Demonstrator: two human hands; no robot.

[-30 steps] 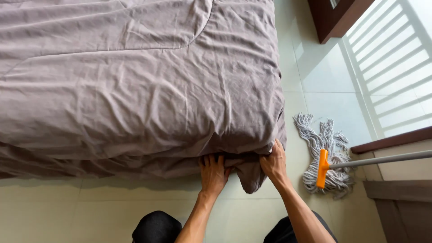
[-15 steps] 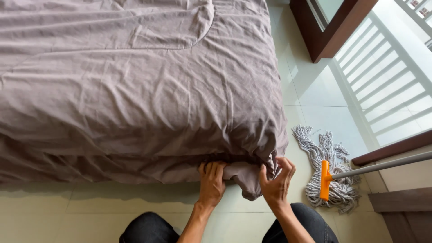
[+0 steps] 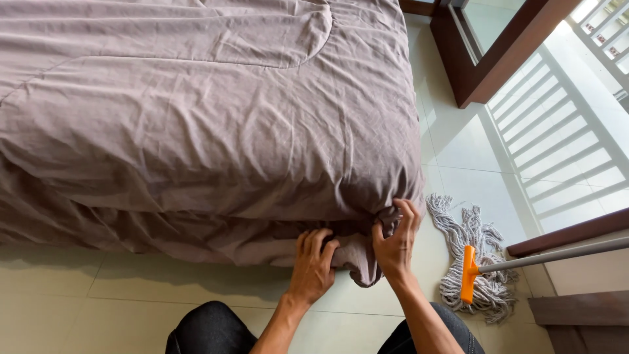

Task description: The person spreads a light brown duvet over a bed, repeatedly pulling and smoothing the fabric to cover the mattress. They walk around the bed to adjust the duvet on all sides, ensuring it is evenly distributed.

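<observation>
Greyish-brown fabric fills most of what I see: the bedsheet spreads over the mattress above both hands, and its loose corner hangs at the bed's near edge, right between them. My left hand clenches the sheet's lower hem just left of that corner, fingers curled into the cloth, while my right hand grasps the bunched corner itself, pinching a fold. To the right of my right hand a grey string mop with an orange clamp lies on the pale tiled floor.
</observation>
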